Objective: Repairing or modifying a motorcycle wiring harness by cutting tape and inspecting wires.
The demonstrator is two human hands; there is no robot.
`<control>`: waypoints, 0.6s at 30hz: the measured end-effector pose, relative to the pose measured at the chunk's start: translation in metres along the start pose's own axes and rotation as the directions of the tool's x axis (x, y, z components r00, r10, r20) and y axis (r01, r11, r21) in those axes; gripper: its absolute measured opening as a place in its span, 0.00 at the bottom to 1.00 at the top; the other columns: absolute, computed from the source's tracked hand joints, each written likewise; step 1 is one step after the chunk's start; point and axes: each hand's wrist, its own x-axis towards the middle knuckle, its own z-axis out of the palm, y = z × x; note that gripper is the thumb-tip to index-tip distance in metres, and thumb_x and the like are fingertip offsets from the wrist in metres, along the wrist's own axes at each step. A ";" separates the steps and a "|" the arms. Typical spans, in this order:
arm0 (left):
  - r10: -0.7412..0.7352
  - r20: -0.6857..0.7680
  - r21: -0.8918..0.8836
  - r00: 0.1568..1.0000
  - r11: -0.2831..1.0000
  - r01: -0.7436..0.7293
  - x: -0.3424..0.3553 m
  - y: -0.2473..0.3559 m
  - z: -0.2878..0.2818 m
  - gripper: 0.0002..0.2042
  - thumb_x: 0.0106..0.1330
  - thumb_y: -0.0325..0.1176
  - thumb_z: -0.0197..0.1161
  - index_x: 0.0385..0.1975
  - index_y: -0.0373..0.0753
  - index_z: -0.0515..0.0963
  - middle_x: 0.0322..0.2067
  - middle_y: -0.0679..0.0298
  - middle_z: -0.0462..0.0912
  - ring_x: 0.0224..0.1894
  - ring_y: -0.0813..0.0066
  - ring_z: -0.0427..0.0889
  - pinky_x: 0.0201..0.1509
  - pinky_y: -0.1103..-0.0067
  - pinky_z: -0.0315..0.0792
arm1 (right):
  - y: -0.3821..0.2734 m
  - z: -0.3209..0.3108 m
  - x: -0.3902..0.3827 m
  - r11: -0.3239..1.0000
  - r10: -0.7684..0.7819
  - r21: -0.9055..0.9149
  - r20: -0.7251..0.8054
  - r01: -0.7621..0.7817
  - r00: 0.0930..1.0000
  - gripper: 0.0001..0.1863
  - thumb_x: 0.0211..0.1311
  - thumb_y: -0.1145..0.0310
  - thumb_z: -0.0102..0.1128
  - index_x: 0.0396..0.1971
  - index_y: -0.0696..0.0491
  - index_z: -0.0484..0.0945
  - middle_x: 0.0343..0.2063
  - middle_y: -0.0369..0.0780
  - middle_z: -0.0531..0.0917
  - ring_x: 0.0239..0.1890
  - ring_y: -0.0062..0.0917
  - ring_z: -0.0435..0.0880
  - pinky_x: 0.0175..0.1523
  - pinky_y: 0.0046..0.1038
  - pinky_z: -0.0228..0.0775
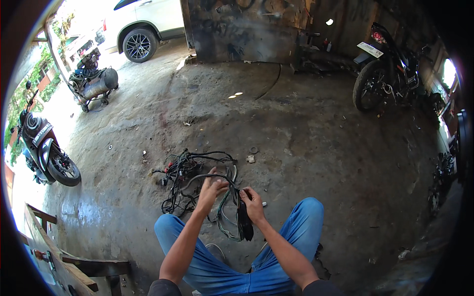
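Observation:
A tangled black wiring harness [180, 172] with connectors lies on the concrete between my knees, with thinner pale and greenish wires looping down at its front. My right hand [252, 202] grips the harness where a dark, flattened bundle [244, 222] hangs beneath it. My left hand [213, 186] is just left of that grip, against the cables, with its fingers spread and slightly curved; whether any wire is between them is hard to make out. A small pale part [251, 159] and a dark ring [254, 150] lie beyond the harness.
A scooter [49, 153] stands at left, an air compressor [96, 84] behind it, and a white car [143, 19] outside. A motorcycle [375, 84] stands back right near a dark metal panel [237, 34]. A wooden bench [98, 269] is at lower left; dark clutter lines the right edge.

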 end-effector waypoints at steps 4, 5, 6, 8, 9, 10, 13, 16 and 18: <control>-0.142 0.109 -0.029 0.984 0.989 0.146 -0.023 -0.009 0.011 0.33 0.79 0.33 0.52 0.77 0.36 0.43 0.66 0.46 0.67 0.56 0.61 0.82 0.59 0.69 0.79 | 0.005 -0.007 0.004 0.997 -0.066 -0.024 0.066 0.068 0.996 0.08 0.75 0.68 0.58 0.38 0.57 0.79 0.28 0.29 0.79 0.32 0.11 0.75 0.37 0.21 0.71; -0.131 0.127 0.014 0.983 0.991 0.130 -0.029 -0.012 0.016 0.33 0.79 0.32 0.52 0.77 0.35 0.43 0.63 0.47 0.70 0.54 0.63 0.82 0.58 0.69 0.78 | -0.005 -0.008 0.001 0.987 -0.065 -0.141 0.077 0.075 0.995 0.07 0.74 0.68 0.60 0.39 0.57 0.80 0.29 0.31 0.80 0.33 0.13 0.78 0.38 0.22 0.73; -0.121 0.146 0.057 0.982 0.992 0.114 -0.033 -0.013 0.019 0.33 0.79 0.32 0.52 0.77 0.34 0.42 0.60 0.49 0.74 0.53 0.65 0.82 0.57 0.69 0.78 | -0.016 -0.009 -0.003 0.963 -0.063 -0.257 0.086 0.083 0.994 0.08 0.73 0.67 0.62 0.41 0.57 0.81 0.29 0.32 0.82 0.33 0.14 0.80 0.40 0.23 0.75; -0.091 0.158 0.065 0.983 0.995 0.082 -0.031 -0.016 0.016 0.34 0.79 0.32 0.53 0.77 0.34 0.42 0.58 0.50 0.75 0.53 0.67 0.81 0.57 0.71 0.78 | -0.035 -0.011 -0.008 0.932 -0.126 -0.330 0.087 0.147 0.988 0.09 0.71 0.67 0.64 0.41 0.58 0.81 0.31 0.34 0.83 0.34 0.16 0.82 0.41 0.25 0.76; -0.066 0.171 0.074 0.983 0.996 0.054 -0.029 -0.018 0.014 0.35 0.79 0.31 0.55 0.77 0.33 0.42 0.55 0.52 0.76 0.52 0.68 0.81 0.56 0.72 0.77 | -0.041 -0.011 -0.010 0.893 -0.186 -0.401 0.089 0.206 0.979 0.09 0.69 0.67 0.66 0.41 0.58 0.82 0.32 0.35 0.84 0.36 0.17 0.83 0.42 0.26 0.77; -0.064 0.175 0.074 0.983 0.996 0.051 -0.027 -0.021 0.014 0.35 0.79 0.31 0.55 0.77 0.33 0.42 0.55 0.52 0.76 0.52 0.68 0.81 0.56 0.72 0.77 | -0.046 -0.011 -0.009 0.892 -0.189 -0.402 0.086 0.207 0.978 0.09 0.69 0.67 0.66 0.41 0.58 0.82 0.32 0.35 0.84 0.36 0.17 0.83 0.42 0.26 0.77; -0.059 0.245 0.116 0.968 0.993 0.032 -0.025 -0.029 0.016 0.38 0.78 0.32 0.57 0.78 0.35 0.40 0.52 0.56 0.78 0.53 0.72 0.79 0.58 0.73 0.76 | -0.051 -0.014 -0.006 0.955 -0.200 -0.241 -0.087 0.174 0.976 0.12 0.65 0.64 0.71 0.38 0.59 0.84 0.34 0.37 0.85 0.35 0.21 0.85 0.42 0.26 0.77; -0.095 0.307 0.224 0.947 0.974 0.025 -0.027 -0.034 0.024 0.37 0.77 0.32 0.58 0.78 0.33 0.43 0.52 0.58 0.77 0.54 0.72 0.78 0.60 0.75 0.74 | -0.041 -0.020 0.002 0.951 -0.194 -0.263 -0.103 0.161 0.976 0.12 0.63 0.65 0.72 0.37 0.59 0.85 0.34 0.37 0.85 0.34 0.21 0.85 0.41 0.26 0.77; -0.085 0.306 0.223 0.948 0.975 0.016 -0.028 -0.038 0.025 0.37 0.78 0.33 0.58 0.78 0.33 0.43 0.53 0.58 0.77 0.54 0.72 0.78 0.60 0.75 0.73 | -0.033 -0.021 0.005 0.962 -0.142 -0.240 -0.034 0.130 0.989 0.11 0.63 0.66 0.72 0.36 0.59 0.85 0.34 0.38 0.86 0.34 0.20 0.85 0.40 0.25 0.77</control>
